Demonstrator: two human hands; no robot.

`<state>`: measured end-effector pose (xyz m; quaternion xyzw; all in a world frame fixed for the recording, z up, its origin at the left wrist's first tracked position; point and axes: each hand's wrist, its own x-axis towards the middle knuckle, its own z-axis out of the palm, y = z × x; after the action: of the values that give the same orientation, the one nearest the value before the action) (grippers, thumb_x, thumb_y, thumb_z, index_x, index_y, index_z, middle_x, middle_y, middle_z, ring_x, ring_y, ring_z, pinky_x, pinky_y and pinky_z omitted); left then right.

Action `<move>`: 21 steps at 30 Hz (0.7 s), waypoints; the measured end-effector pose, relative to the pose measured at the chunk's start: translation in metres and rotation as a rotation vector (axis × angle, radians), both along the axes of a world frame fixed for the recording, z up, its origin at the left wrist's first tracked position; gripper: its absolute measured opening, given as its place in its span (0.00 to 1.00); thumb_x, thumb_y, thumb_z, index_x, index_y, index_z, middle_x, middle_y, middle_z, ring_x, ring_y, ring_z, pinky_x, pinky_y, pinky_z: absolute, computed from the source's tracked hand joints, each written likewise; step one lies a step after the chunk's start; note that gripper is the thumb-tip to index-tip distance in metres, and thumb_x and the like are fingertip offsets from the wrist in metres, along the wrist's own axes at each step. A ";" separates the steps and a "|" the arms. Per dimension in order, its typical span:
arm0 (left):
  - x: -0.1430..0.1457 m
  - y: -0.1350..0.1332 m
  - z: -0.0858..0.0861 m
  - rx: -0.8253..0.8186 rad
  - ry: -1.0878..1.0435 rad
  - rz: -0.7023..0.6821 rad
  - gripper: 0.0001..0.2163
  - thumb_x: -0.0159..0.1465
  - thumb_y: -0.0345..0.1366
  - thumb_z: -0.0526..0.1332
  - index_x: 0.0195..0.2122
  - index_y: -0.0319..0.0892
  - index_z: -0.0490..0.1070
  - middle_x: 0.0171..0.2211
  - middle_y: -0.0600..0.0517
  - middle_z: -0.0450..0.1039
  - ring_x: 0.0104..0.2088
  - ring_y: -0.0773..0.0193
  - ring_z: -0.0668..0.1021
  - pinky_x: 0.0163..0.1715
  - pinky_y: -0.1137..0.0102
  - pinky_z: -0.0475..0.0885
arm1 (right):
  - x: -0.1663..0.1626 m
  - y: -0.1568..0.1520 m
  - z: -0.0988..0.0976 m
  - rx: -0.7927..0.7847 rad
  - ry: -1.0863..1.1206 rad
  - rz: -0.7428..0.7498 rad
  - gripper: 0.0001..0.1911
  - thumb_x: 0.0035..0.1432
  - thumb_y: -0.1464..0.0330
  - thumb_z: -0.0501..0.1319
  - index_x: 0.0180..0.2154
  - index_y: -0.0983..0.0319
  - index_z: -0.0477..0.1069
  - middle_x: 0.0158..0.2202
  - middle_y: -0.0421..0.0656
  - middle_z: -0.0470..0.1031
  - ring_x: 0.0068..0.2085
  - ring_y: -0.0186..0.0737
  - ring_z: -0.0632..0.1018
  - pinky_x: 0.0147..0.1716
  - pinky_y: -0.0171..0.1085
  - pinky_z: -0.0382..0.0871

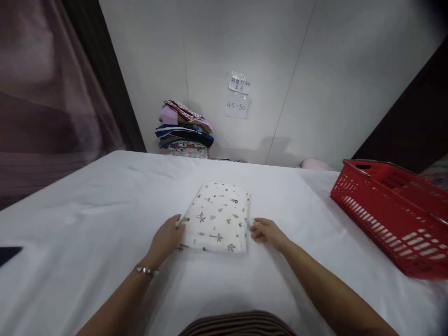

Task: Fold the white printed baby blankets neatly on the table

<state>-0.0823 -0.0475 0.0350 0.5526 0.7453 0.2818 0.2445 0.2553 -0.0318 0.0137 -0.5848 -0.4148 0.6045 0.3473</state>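
A folded white cloth with small printed figures (219,217) lies flat on the white table (87,210) in front of me. My left hand (167,239) rests against its left edge, fingers curled onto the lower left corner. My right hand (266,231) touches the right edge, fingers bent and close together. Each hand is at a side of the cloth, and the cloth is not lifted. A metal bracelet (146,270) sits on my left wrist.
A red plastic basket (392,210) stands at the right of the table. A stack of folded clothes (185,130) is at the back by the white wall, below two paper notes (238,95). A dark flat object (9,254) lies at the left edge.
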 end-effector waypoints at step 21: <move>0.089 -0.031 -0.017 0.140 -0.184 -0.604 0.20 0.61 0.35 0.56 0.56 0.50 0.67 0.58 0.51 0.66 0.59 0.55 0.65 0.61 0.54 0.55 | -0.044 -0.011 -0.021 0.020 0.326 0.045 0.26 0.48 0.49 0.65 0.41 0.62 0.69 0.24 0.38 0.71 0.22 0.31 0.71 0.18 0.29 0.67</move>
<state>0.0070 -0.0786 0.0184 0.7366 0.5012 0.2958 0.3446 0.2117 -0.0428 -0.0072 -0.4660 -0.3720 0.6947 0.4024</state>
